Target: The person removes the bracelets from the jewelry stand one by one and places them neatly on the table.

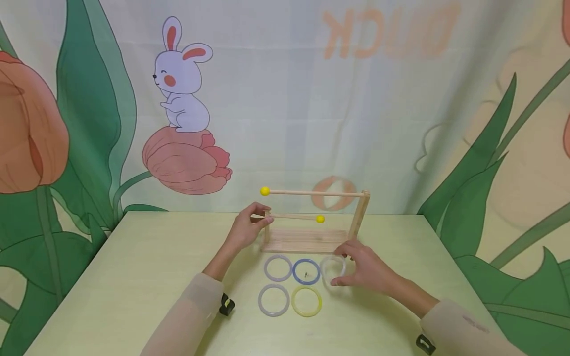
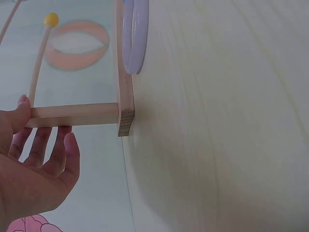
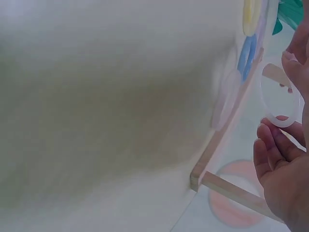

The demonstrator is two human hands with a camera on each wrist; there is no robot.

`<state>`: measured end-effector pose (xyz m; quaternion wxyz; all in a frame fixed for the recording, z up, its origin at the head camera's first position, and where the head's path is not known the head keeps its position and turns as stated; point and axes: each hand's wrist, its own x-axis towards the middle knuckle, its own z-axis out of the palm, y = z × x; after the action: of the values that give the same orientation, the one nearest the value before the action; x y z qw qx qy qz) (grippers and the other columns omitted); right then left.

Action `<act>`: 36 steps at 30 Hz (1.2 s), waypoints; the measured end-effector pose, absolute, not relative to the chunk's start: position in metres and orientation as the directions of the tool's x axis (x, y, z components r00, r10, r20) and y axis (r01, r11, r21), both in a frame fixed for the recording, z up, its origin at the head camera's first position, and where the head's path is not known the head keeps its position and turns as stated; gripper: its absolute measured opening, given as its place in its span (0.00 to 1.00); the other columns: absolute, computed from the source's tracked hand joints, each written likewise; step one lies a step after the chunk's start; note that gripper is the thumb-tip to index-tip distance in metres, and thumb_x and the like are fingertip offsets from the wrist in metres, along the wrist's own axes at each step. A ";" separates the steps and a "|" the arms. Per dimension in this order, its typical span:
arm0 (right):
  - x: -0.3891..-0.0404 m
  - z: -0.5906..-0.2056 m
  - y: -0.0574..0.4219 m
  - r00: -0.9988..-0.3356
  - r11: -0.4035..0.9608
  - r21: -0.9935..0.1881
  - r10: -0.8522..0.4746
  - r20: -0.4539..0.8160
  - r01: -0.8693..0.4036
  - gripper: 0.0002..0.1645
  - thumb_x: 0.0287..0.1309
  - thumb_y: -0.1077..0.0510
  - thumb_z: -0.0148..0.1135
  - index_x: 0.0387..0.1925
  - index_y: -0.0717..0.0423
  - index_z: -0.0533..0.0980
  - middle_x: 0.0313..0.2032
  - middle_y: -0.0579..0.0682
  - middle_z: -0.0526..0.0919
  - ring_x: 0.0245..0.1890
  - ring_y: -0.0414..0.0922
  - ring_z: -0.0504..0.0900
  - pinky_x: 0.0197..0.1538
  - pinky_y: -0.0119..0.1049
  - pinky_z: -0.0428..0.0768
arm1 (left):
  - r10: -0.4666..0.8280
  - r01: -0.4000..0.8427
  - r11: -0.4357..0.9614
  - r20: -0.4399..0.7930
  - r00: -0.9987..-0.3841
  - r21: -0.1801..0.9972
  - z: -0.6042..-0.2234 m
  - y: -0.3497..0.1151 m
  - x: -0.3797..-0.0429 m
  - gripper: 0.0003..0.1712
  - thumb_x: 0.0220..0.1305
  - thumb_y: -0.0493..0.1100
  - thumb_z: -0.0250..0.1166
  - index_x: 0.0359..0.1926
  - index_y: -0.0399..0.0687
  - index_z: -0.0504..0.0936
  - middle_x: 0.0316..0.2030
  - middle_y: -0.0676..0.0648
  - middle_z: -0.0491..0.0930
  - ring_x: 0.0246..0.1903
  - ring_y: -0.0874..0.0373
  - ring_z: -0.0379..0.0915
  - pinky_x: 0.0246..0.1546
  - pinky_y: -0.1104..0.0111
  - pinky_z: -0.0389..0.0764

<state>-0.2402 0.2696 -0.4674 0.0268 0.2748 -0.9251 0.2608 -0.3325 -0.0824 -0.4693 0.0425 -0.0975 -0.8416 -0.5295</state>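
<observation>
A wooden stand [image 1: 303, 241] has a flat base and two posts of unequal height, each with a rod tipped by a yellow ball. My left hand [image 1: 245, 232] grips the top of the shorter post [image 2: 82, 115], thumb on one side and fingers on the other. Between the thumb and fingers of my right hand [image 3: 289, 169] is a clear whitish ring [image 3: 276, 121], raised in front of the stand. Another pale ring [image 3: 226, 99] lies on the table below it. Both rods are bare of rings.
In front of the stand lie a blue ring [image 1: 306, 283], a yellow ring [image 1: 307, 315] and two pale lavender rings, one upper [image 1: 278, 280] and one lower [image 1: 273, 315]. A printed curtain [image 1: 276, 99] hangs behind the pale table [image 1: 169, 257].
</observation>
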 end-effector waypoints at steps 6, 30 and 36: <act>-0.224 -0.476 0.270 -0.824 0.698 -0.449 -0.532 0.196 -0.558 0.43 0.44 0.32 0.85 0.53 0.56 0.83 0.51 0.44 0.81 0.48 0.43 0.78 0.52 0.44 0.82 | 0.112 0.200 0.424 0.168 -0.979 0.883 -0.468 -0.082 -0.331 0.19 0.72 0.48 0.72 0.60 0.54 0.83 0.53 0.45 0.82 0.56 0.44 0.84 0.55 0.52 0.86; -0.197 -0.507 0.280 -0.865 0.750 -0.442 -0.478 0.152 -0.492 0.44 0.43 0.30 0.84 0.54 0.54 0.84 0.52 0.39 0.77 0.52 0.39 0.75 0.59 0.45 0.82 | 0.143 0.225 0.407 0.182 -0.973 0.885 -0.467 -0.084 -0.331 0.19 0.73 0.48 0.71 0.61 0.51 0.82 0.54 0.44 0.82 0.56 0.43 0.84 0.55 0.52 0.86; -0.198 -0.511 0.280 -0.868 0.753 -0.451 -0.484 0.112 -0.478 0.43 0.44 0.29 0.83 0.54 0.51 0.83 0.51 0.36 0.76 0.52 0.37 0.74 0.59 0.42 0.81 | 0.137 0.222 0.410 0.181 -0.974 0.885 -0.466 -0.084 -0.330 0.18 0.73 0.48 0.71 0.60 0.53 0.82 0.54 0.44 0.82 0.57 0.43 0.84 0.55 0.52 0.86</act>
<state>-0.1976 0.2802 -0.5109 -0.0060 0.2570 -0.9363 0.2392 -0.3301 -0.0840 -0.4659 0.0401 -0.1071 -0.8386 -0.5327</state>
